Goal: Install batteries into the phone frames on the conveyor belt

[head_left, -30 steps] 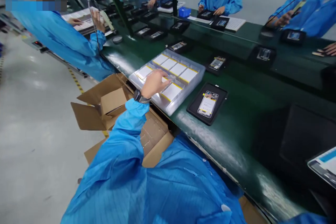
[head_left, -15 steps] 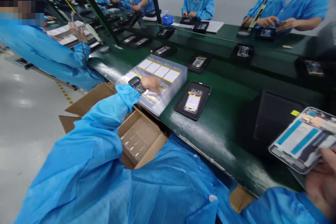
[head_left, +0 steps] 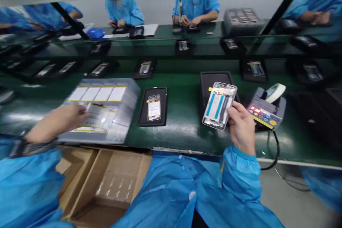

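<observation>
Meanwhile, right hand (head_left: 242, 126) gripping phone frame (head_left: 219, 106), left hand (head_left: 57, 121) on tray (head_left: 119, 128) (plastic)

— Your right hand (head_left: 242, 126): what does it hide?
— Part of the long edge of the phone frame (head_left: 219, 106) you hold. Any print on the frame's white and blue strips is too small to read.
— Your left hand (head_left: 57, 119)?
— It covers the near corner of the clear tray (head_left: 125, 92). Whatever lies under your palm can't be seen, and your fingertips are blurred.
— Your watch (head_left: 18, 148)?
— Blurred, and cut off by the left edge.
— The control unit (head_left: 267, 112)?
— Its key markings are too small to read. Your carton (head_left: 120, 174) runs off the bottom edge.
</observation>
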`<state>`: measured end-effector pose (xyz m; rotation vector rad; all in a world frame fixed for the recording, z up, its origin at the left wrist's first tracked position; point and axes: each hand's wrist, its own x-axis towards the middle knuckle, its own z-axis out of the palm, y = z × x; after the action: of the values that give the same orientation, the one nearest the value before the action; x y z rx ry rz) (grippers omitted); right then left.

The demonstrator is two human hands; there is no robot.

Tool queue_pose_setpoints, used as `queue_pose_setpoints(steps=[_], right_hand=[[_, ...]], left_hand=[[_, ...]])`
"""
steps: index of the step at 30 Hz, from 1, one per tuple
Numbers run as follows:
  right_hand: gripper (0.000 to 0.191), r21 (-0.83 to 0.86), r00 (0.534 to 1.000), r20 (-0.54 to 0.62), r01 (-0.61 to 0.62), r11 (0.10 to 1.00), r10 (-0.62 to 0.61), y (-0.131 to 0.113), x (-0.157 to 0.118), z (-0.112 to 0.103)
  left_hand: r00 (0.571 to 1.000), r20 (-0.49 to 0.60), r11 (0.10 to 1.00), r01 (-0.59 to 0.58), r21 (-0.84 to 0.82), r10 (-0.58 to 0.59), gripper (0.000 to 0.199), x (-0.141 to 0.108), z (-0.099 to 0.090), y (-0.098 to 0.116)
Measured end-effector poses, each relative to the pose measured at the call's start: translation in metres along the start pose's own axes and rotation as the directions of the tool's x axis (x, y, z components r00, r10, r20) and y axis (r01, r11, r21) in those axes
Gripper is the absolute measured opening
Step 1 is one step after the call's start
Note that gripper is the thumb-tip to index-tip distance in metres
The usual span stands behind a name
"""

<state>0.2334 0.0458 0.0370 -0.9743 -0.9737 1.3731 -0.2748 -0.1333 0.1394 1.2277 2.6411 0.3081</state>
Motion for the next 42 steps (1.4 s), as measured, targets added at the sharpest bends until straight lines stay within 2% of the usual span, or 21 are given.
queue_pose_setpoints(steps=[2, 4, 5, 6, 8, 10, 11, 13, 16, 21, 24, 26, 28, 31, 33, 35, 36, 37, 39, 40, 42], right_hand=[[0.045, 0.019, 0.999, 0.029, -0.022, 1.000, 0.022, 0.004, -0.006, 0.005], [0.044, 0.033, 0.997, 0.066, -0.052, 0.998, 0.049, 0.008, -0.012, 0.012], [0.043, 0.038, 0.994, 0.087, -0.065, 0.997, 0.062, 0.010, -0.015, 0.017], [0.044, 0.042, 0.991, 0.110, -0.077, 0.996, 0.072, 0.012, -0.018, 0.022], [0.045, 0.043, 0.983, 0.161, -0.093, 0.995, 0.085, 0.017, -0.023, 0.033], [0.048, 0.030, 0.972, 0.212, -0.105, 0.994, 0.097, 0.022, -0.028, 0.042], [0.050, 0.021, 0.968, 0.230, -0.112, 0.994, 0.104, 0.024, -0.030, 0.046], [0.053, 0.010, 0.964, 0.238, -0.126, 0.992, 0.120, 0.028, -0.036, 0.049], [0.056, 0.025, 0.968, 0.208, -0.151, 0.988, 0.142, 0.030, -0.043, 0.047], [0.055, 0.043, 0.974, 0.161, -0.167, 0.985, 0.159, 0.029, -0.051, 0.040], [0.055, 0.045, 0.977, 0.146, -0.164, 0.986, 0.155, 0.028, -0.052, 0.038], [0.055, 0.042, 0.975, 0.146, -0.174, 0.984, 0.166, 0.027, -0.053, 0.036], [0.056, 0.035, 0.972, 0.156, -0.185, 0.982, 0.177, 0.028, -0.053, 0.036], [0.056, 0.026, 0.968, 0.181, -0.181, 0.983, 0.174, 0.029, -0.055, 0.036], [0.056, 0.020, 0.968, 0.189, -0.172, 0.985, 0.165, 0.030, -0.055, 0.038], [0.057, 0.018, 0.968, 0.193, -0.164, 0.986, 0.158, 0.030, -0.055, 0.041], [0.057, 0.023, 0.969, 0.195, -0.160, 0.987, 0.152, 0.030, -0.055, 0.042], [0.057, 0.032, 0.969, 0.199, -0.157, 0.987, 0.147, 0.030, -0.055, 0.043], [0.057, 0.049, 0.966, 0.213, -0.158, 0.986, 0.144, 0.031, -0.054, 0.045], [0.057, 0.055, 0.965, 0.220, -0.161, 0.985, 0.145, 0.031, -0.053, 0.046], [0.056, 0.061, 0.962, 0.229, -0.164, 0.984, 0.147, 0.032, -0.053, 0.047]], left_hand=[[0.999, 0.033, 0.999, 0.005, 0.035, -0.006, 0.052, 0.000, -0.008, -0.013], [0.998, -0.062, 0.990, -0.031, -0.136, 0.022, 0.044, -0.012, -0.002, -0.005], [0.990, -0.129, 0.959, -0.086, -0.268, 0.053, 0.037, -0.021, 0.006, 0.007], [0.980, -0.179, 0.903, -0.148, -0.403, 0.081, 0.029, -0.032, 0.017, 0.026], [0.977, -0.176, 0.745, -0.207, -0.634, 0.121, 0.021, -0.051, 0.045, 0.075], [0.972, -0.034, 0.599, -0.170, -0.782, 0.232, 0.023, -0.064, 0.074, 0.131], [0.944, 0.039, 0.557, -0.158, -0.815, 0.326, 0.025, -0.068, 0.085, 0.157], [0.846, 0.173, 0.522, -0.139, -0.841, 0.504, 0.029, -0.070, 0.103, 0.197], [0.721, 0.269, 0.504, -0.128, -0.854, 0.638, 0.032, -0.068, 0.116, 0.230], [0.631, 0.347, 0.513, -0.094, -0.853, 0.694, 0.031, -0.066, 0.132, 0.242], [0.620, 0.351, 0.526, -0.119, -0.842, 0.702, 0.028, -0.069, 0.142, 0.245], [0.638, 0.335, 0.542, -0.156, -0.826, 0.693, 0.025, -0.071, 0.146, 0.245], [0.682, 0.281, 0.563, -0.230, -0.794, 0.675, 0.024, -0.073, 0.147, 0.242], [0.731, 0.141, 0.596, -0.411, -0.690, 0.668, 0.024, -0.074, 0.147, 0.238], [0.759, 0.046, 0.598, -0.471, -0.649, 0.649, 0.025, -0.073, 0.151, 0.235], [0.794, 0.013, 0.570, -0.425, -0.703, 0.608, 0.037, -0.070, 0.158, 0.234], [0.798, 0.047, 0.541, -0.363, -0.759, 0.601, 0.042, -0.069, 0.163, 0.233], [0.785, 0.109, 0.507, -0.281, -0.814, 0.610, 0.045, -0.067, 0.169, 0.232], [0.722, 0.236, 0.447, -0.113, -0.887, 0.650, 0.045, -0.065, 0.178, 0.231], [0.693, 0.276, 0.427, -0.051, -0.903, 0.666, 0.046, -0.065, 0.182, 0.230], [0.675, 0.299, 0.395, 0.012, -0.919, 0.675, 0.049, -0.066, 0.186, 0.229]])
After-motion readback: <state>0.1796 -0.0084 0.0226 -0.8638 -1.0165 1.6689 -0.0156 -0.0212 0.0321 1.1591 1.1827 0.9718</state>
